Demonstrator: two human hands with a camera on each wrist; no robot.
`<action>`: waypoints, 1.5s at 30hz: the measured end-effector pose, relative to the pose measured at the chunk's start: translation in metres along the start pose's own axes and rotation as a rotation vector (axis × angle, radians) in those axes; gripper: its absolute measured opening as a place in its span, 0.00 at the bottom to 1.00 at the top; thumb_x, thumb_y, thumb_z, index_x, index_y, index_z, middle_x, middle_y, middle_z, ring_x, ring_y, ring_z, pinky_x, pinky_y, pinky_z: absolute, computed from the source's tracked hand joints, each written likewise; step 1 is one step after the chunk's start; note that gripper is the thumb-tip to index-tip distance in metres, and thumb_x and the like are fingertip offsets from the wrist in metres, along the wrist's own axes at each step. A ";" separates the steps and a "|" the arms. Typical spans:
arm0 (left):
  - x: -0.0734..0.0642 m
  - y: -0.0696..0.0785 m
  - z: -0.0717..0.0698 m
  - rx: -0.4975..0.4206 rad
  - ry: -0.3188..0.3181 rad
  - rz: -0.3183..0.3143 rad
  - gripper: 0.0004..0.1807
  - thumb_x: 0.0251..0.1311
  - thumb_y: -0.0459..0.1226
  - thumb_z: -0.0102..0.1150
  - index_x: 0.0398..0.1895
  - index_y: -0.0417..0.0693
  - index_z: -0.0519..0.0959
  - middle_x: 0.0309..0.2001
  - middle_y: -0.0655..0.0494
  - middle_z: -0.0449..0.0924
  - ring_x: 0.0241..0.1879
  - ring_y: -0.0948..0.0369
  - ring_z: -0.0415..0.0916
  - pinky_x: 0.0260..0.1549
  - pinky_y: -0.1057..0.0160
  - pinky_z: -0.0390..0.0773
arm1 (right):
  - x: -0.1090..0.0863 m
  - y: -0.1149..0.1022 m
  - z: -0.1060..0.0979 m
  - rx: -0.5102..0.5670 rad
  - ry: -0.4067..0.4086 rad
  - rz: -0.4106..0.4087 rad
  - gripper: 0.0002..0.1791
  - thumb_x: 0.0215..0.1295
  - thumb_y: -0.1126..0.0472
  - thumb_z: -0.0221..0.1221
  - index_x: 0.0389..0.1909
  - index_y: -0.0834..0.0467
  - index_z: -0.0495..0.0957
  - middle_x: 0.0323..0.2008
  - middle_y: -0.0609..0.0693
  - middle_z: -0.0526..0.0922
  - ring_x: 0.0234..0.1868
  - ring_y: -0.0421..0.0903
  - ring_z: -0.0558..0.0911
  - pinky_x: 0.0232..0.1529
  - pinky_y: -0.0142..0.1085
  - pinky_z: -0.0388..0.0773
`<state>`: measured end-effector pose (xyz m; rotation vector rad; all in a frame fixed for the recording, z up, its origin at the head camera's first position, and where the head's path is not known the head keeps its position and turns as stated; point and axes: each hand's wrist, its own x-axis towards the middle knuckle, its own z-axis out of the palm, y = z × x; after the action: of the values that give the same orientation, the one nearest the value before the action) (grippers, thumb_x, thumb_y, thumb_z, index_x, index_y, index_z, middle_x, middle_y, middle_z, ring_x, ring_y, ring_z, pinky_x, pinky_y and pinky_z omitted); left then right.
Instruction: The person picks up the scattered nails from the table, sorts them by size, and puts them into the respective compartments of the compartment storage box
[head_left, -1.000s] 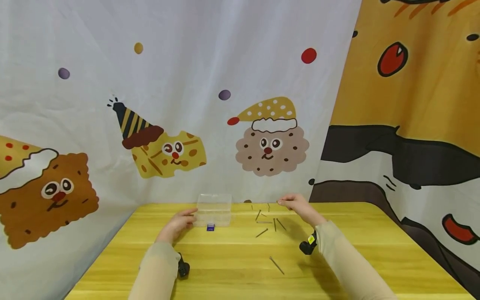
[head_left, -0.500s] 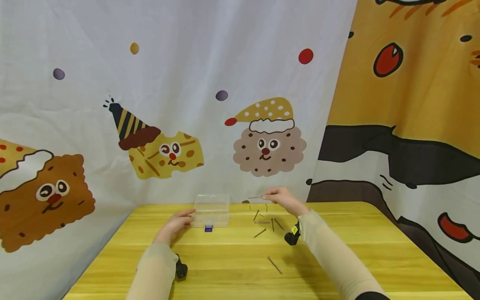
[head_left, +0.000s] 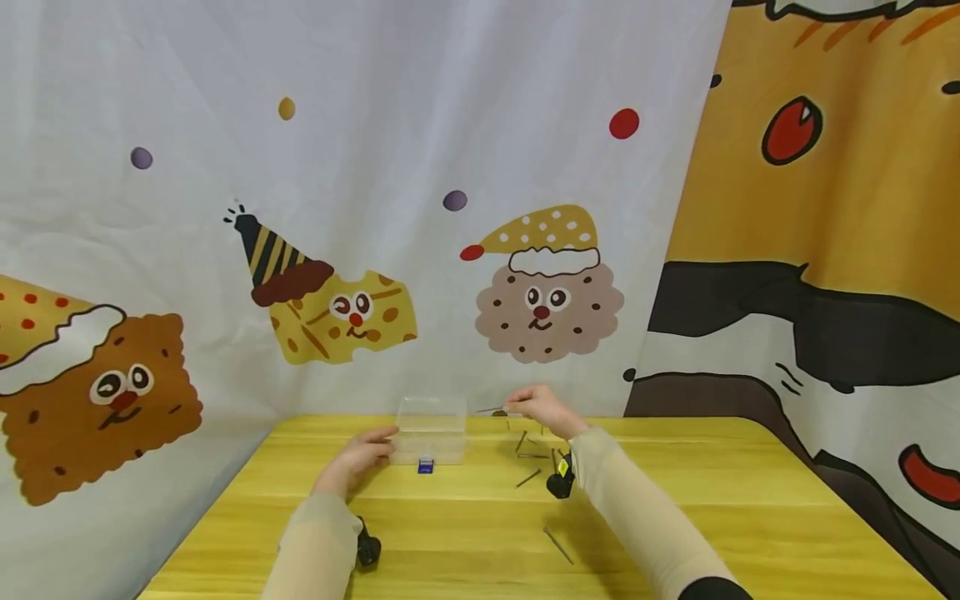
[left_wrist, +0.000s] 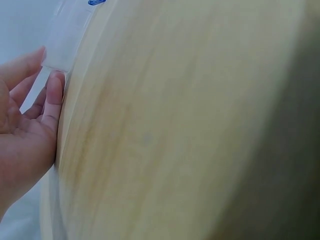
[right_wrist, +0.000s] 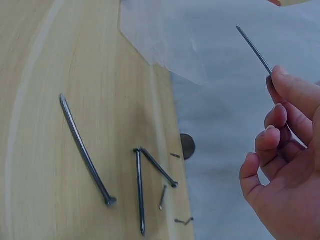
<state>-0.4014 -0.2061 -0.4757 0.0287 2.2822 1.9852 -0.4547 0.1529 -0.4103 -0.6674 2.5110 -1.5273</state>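
A clear plastic box [head_left: 429,457] with a raised lid [head_left: 431,414] and a blue clasp [head_left: 426,467] stands near the table's back edge. My left hand [head_left: 362,462] rests at its left side; in the left wrist view, the fingertips touch the end of the box [left_wrist: 65,40]. With thumb and forefinger, my right hand [head_left: 543,407] pinches a thin nail [right_wrist: 252,48] near one end, its point directed at the box. The other fingers of that hand curl loosely. The held nail is in the air, right of the box and above the table.
Several loose nails of different sizes lie right of the box, among them a long nail [right_wrist: 85,150] and a small nail [right_wrist: 163,197]. Another long nail [head_left: 558,546] lies nearer the table's front. A printed curtain [head_left: 375,167] hangs behind the wooden table [head_left: 450,533].
My right hand has moved left toward the box with the nail, rising and then lowering slightly. My left hand has stayed beside the box. The loose nails lie as before.
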 end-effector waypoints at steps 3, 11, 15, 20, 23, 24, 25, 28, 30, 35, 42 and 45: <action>-0.001 0.001 0.002 -0.004 0.014 -0.001 0.26 0.66 0.28 0.54 0.68 0.35 0.66 0.62 0.37 0.66 0.38 0.57 0.69 0.39 0.63 0.74 | 0.006 0.001 0.007 -0.030 -0.011 -0.001 0.11 0.68 0.60 0.58 0.46 0.61 0.84 0.46 0.55 0.83 0.49 0.58 0.77 0.53 0.55 0.72; -0.001 -0.001 0.004 0.008 0.034 0.016 0.26 0.64 0.27 0.56 0.66 0.32 0.67 0.57 0.37 0.70 0.42 0.56 0.70 0.41 0.63 0.75 | 0.019 0.001 0.028 -0.047 0.006 0.004 0.11 0.66 0.62 0.61 0.44 0.63 0.84 0.44 0.52 0.83 0.49 0.56 0.78 0.54 0.55 0.72; 0.000 -0.003 0.002 0.034 0.030 0.027 0.27 0.64 0.28 0.56 0.66 0.32 0.67 0.57 0.36 0.70 0.45 0.54 0.71 0.43 0.61 0.75 | 0.026 0.001 0.038 -0.076 0.014 0.001 0.11 0.65 0.61 0.62 0.43 0.64 0.84 0.42 0.51 0.84 0.45 0.48 0.79 0.53 0.51 0.74; -0.002 -0.001 0.003 0.037 0.017 0.020 0.27 0.65 0.28 0.55 0.67 0.32 0.66 0.59 0.34 0.68 0.46 0.54 0.71 0.45 0.60 0.75 | 0.030 -0.001 0.050 -0.080 -0.001 0.005 0.13 0.65 0.63 0.62 0.45 0.68 0.83 0.42 0.53 0.84 0.46 0.50 0.80 0.53 0.51 0.74; -0.001 0.000 0.004 0.021 0.032 0.016 0.26 0.64 0.27 0.56 0.66 0.32 0.67 0.60 0.34 0.68 0.47 0.55 0.71 0.46 0.60 0.75 | 0.031 -0.001 0.056 -0.102 -0.012 0.014 0.12 0.65 0.63 0.62 0.43 0.67 0.84 0.42 0.53 0.84 0.47 0.51 0.79 0.54 0.50 0.74; -0.001 0.000 0.004 0.021 0.035 0.021 0.26 0.64 0.27 0.56 0.66 0.32 0.68 0.59 0.34 0.69 0.46 0.55 0.71 0.46 0.60 0.75 | 0.031 -0.001 0.058 -0.115 -0.010 0.010 0.11 0.64 0.63 0.62 0.42 0.67 0.84 0.41 0.53 0.84 0.46 0.51 0.80 0.52 0.49 0.75; 0.000 -0.001 0.004 0.023 0.037 0.026 0.26 0.64 0.27 0.56 0.65 0.31 0.68 0.59 0.34 0.69 0.47 0.55 0.72 0.46 0.59 0.75 | 0.032 -0.001 0.060 -0.128 -0.008 0.006 0.10 0.64 0.63 0.62 0.41 0.66 0.85 0.41 0.53 0.84 0.46 0.51 0.80 0.51 0.49 0.76; 0.002 -0.001 0.004 0.026 0.040 0.039 0.25 0.64 0.26 0.55 0.65 0.30 0.68 0.57 0.34 0.71 0.46 0.55 0.72 0.46 0.59 0.75 | 0.032 -0.001 0.066 -0.154 -0.004 -0.007 0.08 0.63 0.64 0.63 0.38 0.64 0.86 0.40 0.53 0.84 0.44 0.50 0.80 0.48 0.47 0.77; 0.002 -0.001 0.004 0.032 0.042 0.044 0.25 0.64 0.26 0.55 0.65 0.30 0.68 0.56 0.33 0.72 0.46 0.55 0.72 0.45 0.60 0.75 | 0.032 -0.001 0.069 -0.157 -0.007 -0.027 0.07 0.63 0.66 0.62 0.36 0.65 0.86 0.39 0.54 0.85 0.44 0.51 0.81 0.47 0.46 0.78; 0.003 0.000 0.003 0.022 0.049 0.029 0.25 0.64 0.27 0.55 0.65 0.30 0.68 0.56 0.34 0.72 0.46 0.55 0.72 0.44 0.61 0.75 | 0.033 -0.001 0.076 -0.163 -0.013 -0.059 0.06 0.62 0.69 0.62 0.34 0.67 0.86 0.36 0.56 0.86 0.41 0.51 0.82 0.45 0.44 0.79; 0.000 -0.004 -0.002 -0.017 -0.029 0.111 0.26 0.61 0.30 0.61 0.63 0.34 0.72 0.50 0.40 0.75 0.43 0.58 0.74 0.41 0.64 0.76 | 0.037 0.005 0.087 -0.189 -0.006 -0.019 0.05 0.60 0.67 0.64 0.33 0.66 0.86 0.33 0.53 0.85 0.34 0.44 0.80 0.39 0.38 0.79; 0.001 -0.005 -0.004 -0.012 -0.036 0.111 0.26 0.61 0.32 0.62 0.63 0.35 0.72 0.50 0.40 0.75 0.44 0.57 0.74 0.41 0.64 0.76 | 0.039 0.005 0.089 -0.194 -0.003 -0.008 0.05 0.61 0.66 0.64 0.32 0.64 0.87 0.34 0.52 0.85 0.35 0.43 0.80 0.39 0.39 0.78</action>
<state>-0.4024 -0.2102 -0.4797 0.1918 2.2933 2.0329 -0.4615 0.0659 -0.4533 -0.7051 2.6799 -1.2945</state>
